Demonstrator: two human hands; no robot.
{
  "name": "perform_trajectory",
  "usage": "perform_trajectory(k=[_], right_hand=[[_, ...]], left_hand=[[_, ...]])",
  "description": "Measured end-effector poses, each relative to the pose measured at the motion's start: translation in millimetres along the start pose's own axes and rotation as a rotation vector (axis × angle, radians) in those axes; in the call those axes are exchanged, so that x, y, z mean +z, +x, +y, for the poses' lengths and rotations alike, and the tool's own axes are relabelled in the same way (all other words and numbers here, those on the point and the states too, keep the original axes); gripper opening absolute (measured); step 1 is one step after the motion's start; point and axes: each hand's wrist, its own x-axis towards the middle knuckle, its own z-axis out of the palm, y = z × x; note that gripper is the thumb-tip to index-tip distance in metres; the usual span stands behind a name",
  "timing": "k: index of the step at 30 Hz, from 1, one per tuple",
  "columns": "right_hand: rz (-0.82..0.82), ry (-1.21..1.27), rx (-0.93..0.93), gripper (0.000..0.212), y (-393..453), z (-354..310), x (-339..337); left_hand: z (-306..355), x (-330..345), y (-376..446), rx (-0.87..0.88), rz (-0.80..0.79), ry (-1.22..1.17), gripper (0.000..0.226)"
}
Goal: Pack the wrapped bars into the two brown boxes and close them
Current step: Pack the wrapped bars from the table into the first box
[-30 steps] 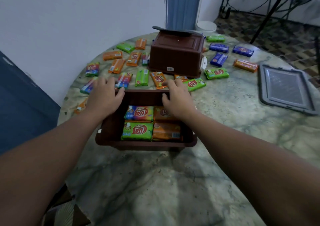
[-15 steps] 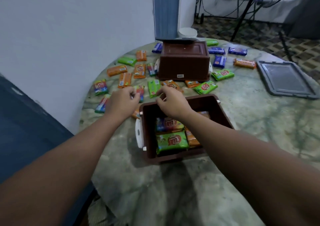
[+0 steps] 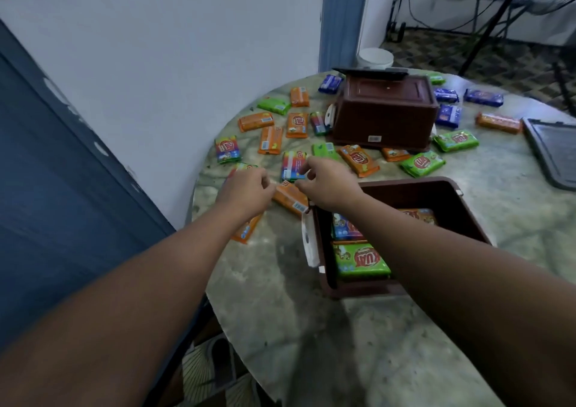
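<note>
Both hands now left of open box (image 3: 436,188), vs 0.5 s ago. L hand (image 3: 246,190) & R hand (image 3: 327,185) fingers curl at orange bar (image 3: 290,199); actual grip can't tell.

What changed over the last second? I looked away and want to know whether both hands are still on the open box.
Both hands have left the open brown box and moved to the loose bars at its left. The left hand and right hand now close on an orange bar lying there; whether it is lifted is unclear. The bars in the box and the upturned brown box stayed put.
</note>
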Motion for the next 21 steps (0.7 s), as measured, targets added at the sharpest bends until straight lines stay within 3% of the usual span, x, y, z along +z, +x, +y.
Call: perform_trajectory(k=[10,16,21], right_hand=[[-0.263,-0.22,0.117,0.044,37,-33,12],[-0.281,-0.244,0.189,0.045,54,-37,26],[-0.324,-0.262,0.245,0.045,59,-31,38]], left_hand=[[-45,2,28,-0.171,-0.301,0.351,0.037],[-60,21,32,-0.14,-0.47,0.347,0.041],[-67,23,37,-0.149,-0.512,0.235,0.049]])
